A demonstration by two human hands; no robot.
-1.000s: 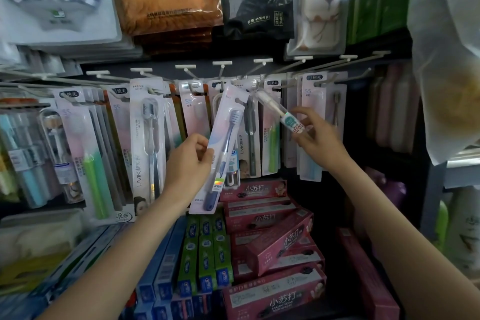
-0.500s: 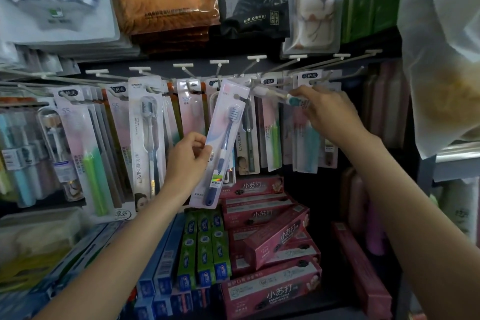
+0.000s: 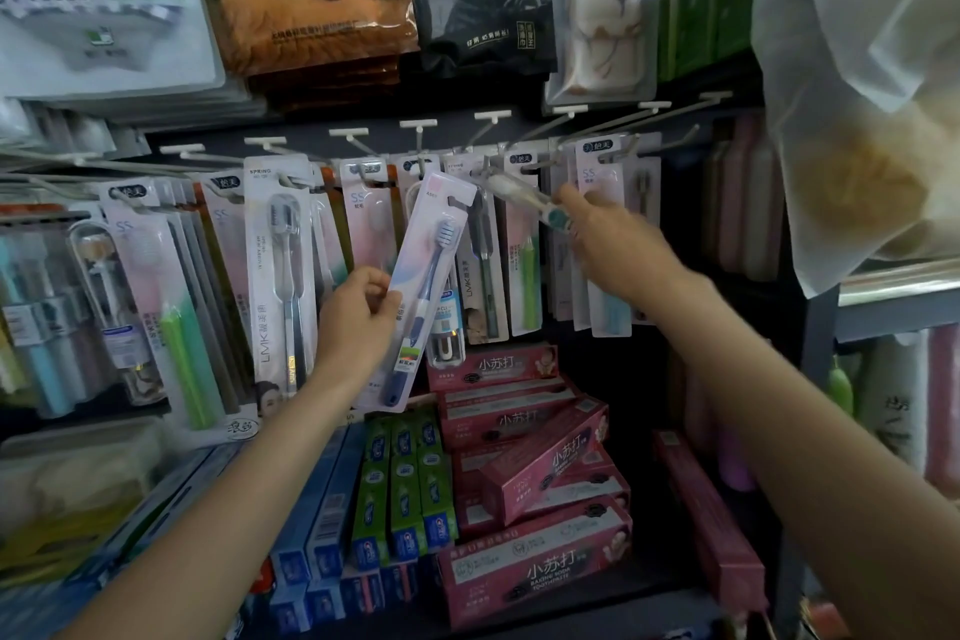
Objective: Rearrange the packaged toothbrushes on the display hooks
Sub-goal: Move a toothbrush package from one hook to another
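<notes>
Shop display wall, rows of display hooks [image 3: 491, 172] over stacked toothpaste boxes [image 3: 524, 473]. Blue-handled packaged toothbrush [image 3: 423, 296] held tilted in front of hung stock, off any hook, gripped at its lower left edge by left hand [image 3: 358, 317], fingers curled round the card. Second, narrow toothbrush pack [image 3: 524, 203] pinched at its teal end by right hand [image 3: 608, 239], top end now at a hook tip near centre. Versus a second ago: right hand raised and shifted toward the hooks, pack swung from steep to nearly level; left hand and its pack barely moved. Judgement: narrow pack is being threaded on; seating not confirmable, blurred.
</notes>
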